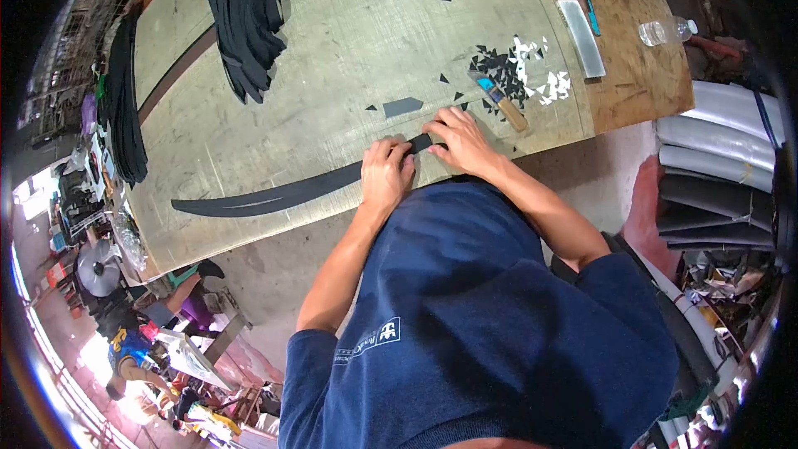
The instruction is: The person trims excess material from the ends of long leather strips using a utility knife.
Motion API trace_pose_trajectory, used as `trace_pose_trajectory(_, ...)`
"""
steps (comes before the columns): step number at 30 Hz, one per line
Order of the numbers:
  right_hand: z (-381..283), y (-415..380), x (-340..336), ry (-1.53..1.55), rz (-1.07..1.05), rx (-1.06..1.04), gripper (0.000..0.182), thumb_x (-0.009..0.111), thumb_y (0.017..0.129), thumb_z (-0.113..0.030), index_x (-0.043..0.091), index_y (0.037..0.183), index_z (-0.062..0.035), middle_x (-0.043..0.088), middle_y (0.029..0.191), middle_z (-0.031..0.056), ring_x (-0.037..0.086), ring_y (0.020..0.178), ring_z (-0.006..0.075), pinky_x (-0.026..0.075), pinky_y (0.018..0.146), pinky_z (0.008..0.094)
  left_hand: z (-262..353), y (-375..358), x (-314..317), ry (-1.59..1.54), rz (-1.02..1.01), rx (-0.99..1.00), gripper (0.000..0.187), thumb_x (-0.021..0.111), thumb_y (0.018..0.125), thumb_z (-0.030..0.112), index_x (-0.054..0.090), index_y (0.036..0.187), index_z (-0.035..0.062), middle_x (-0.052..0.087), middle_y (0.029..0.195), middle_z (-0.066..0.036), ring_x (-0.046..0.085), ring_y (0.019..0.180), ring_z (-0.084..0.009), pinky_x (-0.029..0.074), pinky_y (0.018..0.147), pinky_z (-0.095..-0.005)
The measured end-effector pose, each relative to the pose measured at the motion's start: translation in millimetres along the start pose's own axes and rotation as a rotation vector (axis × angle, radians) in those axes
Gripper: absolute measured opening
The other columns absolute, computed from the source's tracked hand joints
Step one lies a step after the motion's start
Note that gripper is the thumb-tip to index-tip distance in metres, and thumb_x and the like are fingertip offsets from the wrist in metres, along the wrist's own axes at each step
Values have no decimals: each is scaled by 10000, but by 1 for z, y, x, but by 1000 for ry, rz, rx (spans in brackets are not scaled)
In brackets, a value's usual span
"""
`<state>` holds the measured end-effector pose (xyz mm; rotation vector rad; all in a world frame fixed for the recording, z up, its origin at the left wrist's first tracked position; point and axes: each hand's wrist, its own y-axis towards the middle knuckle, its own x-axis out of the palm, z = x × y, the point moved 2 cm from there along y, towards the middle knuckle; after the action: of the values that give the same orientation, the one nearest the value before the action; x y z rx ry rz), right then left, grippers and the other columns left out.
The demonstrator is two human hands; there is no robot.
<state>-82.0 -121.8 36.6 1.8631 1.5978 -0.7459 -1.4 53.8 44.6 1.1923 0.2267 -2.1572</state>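
Long black fabric strips (291, 192) lie curved along the near side of the worktable, one partly over another. My left hand (385, 173) is on the strips near their right end, its fingers bent and closed round them. Just to the right, my right hand (462, 141) has thumb and fingers closed at the strip's end, which they partly hide. Beyond my hands lies a grey pointed piece (403, 107). A wooden-handled knife (504, 106) rests right of it, by small black triangular offcuts (496, 65) and white offcuts (555, 87).
Bundles of black strips (241, 25) hang across the table's far left, with another black bundle (126, 104) at its left edge. To the right are a grey bar (581, 38), a blue pen-like tool (589, 10) and a clear bottle (665, 32). Rolled sheets (719, 145) are stacked beside the table.
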Motion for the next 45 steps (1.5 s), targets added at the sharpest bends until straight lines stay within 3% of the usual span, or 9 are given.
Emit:
trace_pose_trajectory(13,10,7,-6,12,-65,-42,338,803,718,-161,668,1008,-49,586,1004,95,557,1039,299,445,906,425,4,-1,1,-12,-4,-60,208,727,786,98,691,967,3,663,1016,-133,625,950,-330,509,842,-410)
trace_pose_trajectory(26,8,5,-9,-3,-82,-45,347,797,727,-174,668,1019,-39,588,1038,108,549,1064,310,436,914,437,10,4,4,46,-16,-51,253,734,752,93,677,988,22,656,1020,-123,602,959,-313,474,847,-409)
trace_pose_trajectory(37,18,-7,-9,35,-15,-37,313,774,756,-171,665,1015,-34,580,1022,105,547,1018,290,424,880,423,24,8,6,113,-56,-78,214,718,801,112,714,996,25,669,1043,-112,610,978,-309,498,854,-407)
trace_pose_trajectory(45,20,-8,-9,50,25,-20,371,800,729,-168,642,1045,-54,591,995,80,564,1003,283,441,879,412,19,2,12,3,-51,-128,209,694,866,111,704,1044,3,666,1066,-116,693,729,-242,565,665,-320)
